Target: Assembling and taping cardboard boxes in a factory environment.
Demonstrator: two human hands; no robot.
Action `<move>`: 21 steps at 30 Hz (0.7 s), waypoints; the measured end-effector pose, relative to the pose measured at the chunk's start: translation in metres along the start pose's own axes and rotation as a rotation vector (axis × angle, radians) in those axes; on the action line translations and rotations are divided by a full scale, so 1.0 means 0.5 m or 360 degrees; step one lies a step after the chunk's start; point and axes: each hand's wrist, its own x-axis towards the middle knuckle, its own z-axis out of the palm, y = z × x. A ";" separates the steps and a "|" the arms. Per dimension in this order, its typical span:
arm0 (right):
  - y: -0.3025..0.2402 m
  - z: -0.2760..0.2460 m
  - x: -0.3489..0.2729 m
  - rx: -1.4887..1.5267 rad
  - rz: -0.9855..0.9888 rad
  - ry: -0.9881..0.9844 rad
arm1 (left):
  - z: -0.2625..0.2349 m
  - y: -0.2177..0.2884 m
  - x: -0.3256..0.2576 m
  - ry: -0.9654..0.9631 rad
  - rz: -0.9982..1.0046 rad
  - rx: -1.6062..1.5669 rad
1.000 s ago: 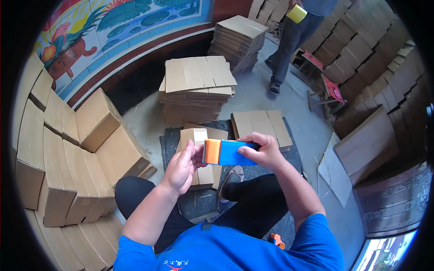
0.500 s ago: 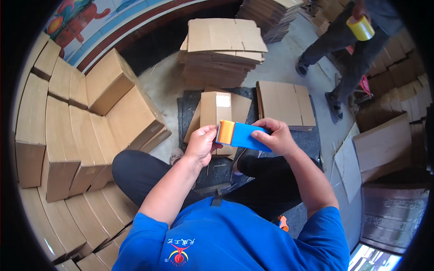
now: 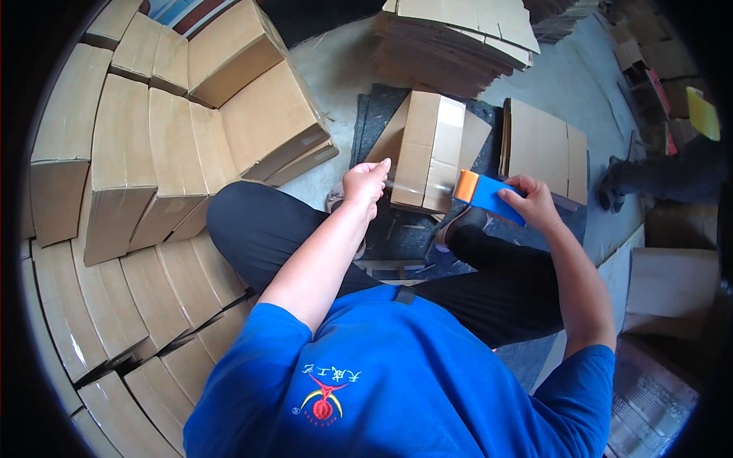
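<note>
My right hand (image 3: 534, 204) grips a blue tape dispenser (image 3: 489, 196) with an orange end. A strip of clear tape (image 3: 420, 185) stretches from it leftward to my left hand (image 3: 364, 183), which pinches the tape's free end. Under the tape stands a small cardboard box (image 3: 429, 149) on a dark mat (image 3: 376, 114), its top seam covered with shiny tape. Both hands hover just above the box's near edge.
Taped cardboard boxes (image 3: 153, 168) are stacked in a curve along my left. Flat cartons (image 3: 458, 38) are piled beyond the mat, and another flat stack (image 3: 544, 149) lies to the right. Another person's shoe and leg (image 3: 657, 179) stand at the right edge.
My hands have drawn apart: the left one pulled a strip of tape out of the dispenser. The view swung down and left, toward the box.
</note>
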 end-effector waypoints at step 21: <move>0.037 0.027 0.014 -0.0144 0.0187 -0.0198 | 0.039 -0.048 -0.028 -0.0069 0.1713 0.1277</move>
